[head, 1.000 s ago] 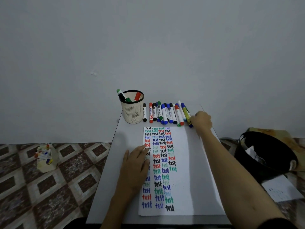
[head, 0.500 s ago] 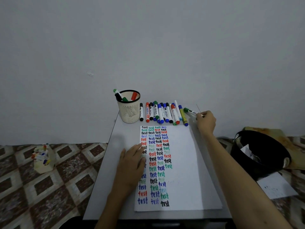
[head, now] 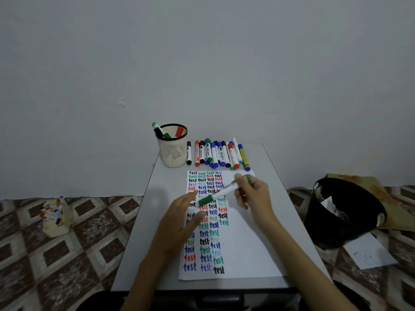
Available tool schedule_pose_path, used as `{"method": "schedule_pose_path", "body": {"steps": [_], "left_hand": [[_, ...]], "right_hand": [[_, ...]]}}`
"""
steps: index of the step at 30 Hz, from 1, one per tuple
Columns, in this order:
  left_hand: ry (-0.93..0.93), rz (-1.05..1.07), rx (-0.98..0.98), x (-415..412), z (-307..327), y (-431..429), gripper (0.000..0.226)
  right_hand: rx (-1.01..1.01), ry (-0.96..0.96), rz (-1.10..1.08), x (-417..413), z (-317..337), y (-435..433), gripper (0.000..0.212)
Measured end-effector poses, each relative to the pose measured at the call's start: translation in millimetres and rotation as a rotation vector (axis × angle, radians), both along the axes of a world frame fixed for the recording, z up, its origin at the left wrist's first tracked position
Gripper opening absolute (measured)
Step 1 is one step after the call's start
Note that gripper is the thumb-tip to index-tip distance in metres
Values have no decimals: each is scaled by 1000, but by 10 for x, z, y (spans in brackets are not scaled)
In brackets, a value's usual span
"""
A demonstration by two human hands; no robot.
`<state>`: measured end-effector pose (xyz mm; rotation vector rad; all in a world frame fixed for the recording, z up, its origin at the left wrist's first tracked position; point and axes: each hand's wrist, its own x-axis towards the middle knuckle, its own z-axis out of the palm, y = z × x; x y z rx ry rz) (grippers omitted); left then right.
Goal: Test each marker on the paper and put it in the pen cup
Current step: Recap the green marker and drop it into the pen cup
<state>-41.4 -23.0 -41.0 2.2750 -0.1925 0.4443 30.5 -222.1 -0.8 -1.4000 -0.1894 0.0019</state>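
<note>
My right hand [head: 252,194] grips a white marker with a green cap [head: 219,194], held slantwise over the paper [head: 244,241]. The capped end points down-left toward my left hand [head: 183,217]. That hand hovers over the paper's left side with fingers apart, its fingertips just short of the green cap. The paper is covered with columns of the word "test" in several colours. A beige mesh pen cup [head: 172,147] with three markers in it stands at the table's far left. A row of several markers [head: 216,154] lies beside it.
The small grey table [head: 143,239] stands against a plain wall. A black bin [head: 343,212] is on the floor to the right, with a loose sheet [head: 368,254] beside it. A small beige holder of markers [head: 56,217] sits on the tiled floor to the left.
My right hand picked the green-capped marker from the right end of the row and brought it down-left over the paper. My left hand lifted off the paper toward the cap.
</note>
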Motion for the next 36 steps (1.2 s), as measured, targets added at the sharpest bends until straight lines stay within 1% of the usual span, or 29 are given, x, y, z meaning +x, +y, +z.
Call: {"method": "schedule_pose_path", "body": {"steps": [2,4,7,9,11,13,16,19,22,24,26,27,28,30,32,34,36], "left_hand": [[11,-76,-14,-58,43,-31,64],[-1,-116,13,-94,52,-47,53],[-14,-68,17,-113,50,-37,39],[-37,-81,28,-120,53,-32,42],[-62,-99,72,-133,61,-36,48],[-74,-94,70,-138,54,-25,45],[-59,-90,11,-143,52,-13,41],[-56,-99,-23,-155,59,0,36],[-64,-113,-44,-157,72,4,30],[-71,-114,-49,-148,83,-4,31],[-64,-114,-29,-145,93,-22,35],[-62,-112,-13,-146,93,-28,35],[-57,-106,-10,-143,85,-29,32],[-24,-84,-55,-124,58,-17,26],[-29,-64,-50,-94,22,-11,24],[-58,-37,-5,-70,9,-13,24],[-63,-22,-15,-57,6,-10,21]], "right_hand": [[-7,-9,83,-199,-16,134,27],[-14,-52,132,-330,-40,251,29],[56,-41,194,-441,-95,398,28],[66,-7,240,-482,-140,476,21],[52,-7,259,-491,-151,503,23],[41,-20,266,-485,-122,496,25],[57,-14,284,-480,-92,502,28],[76,4,295,-492,-73,513,22],[-22,-56,317,-478,8,426,16],[-101,-94,339,-453,55,360,13],[-137,-92,308,-415,71,314,15],[-100,-85,273,-392,71,295,20],[-20,-69,235,-365,72,268,24],[173,-27,138,-287,62,197,15],[265,25,45,-219,43,108,12],[245,60,22,-206,15,53,6],[186,77,67,-239,-19,38,7]]}}
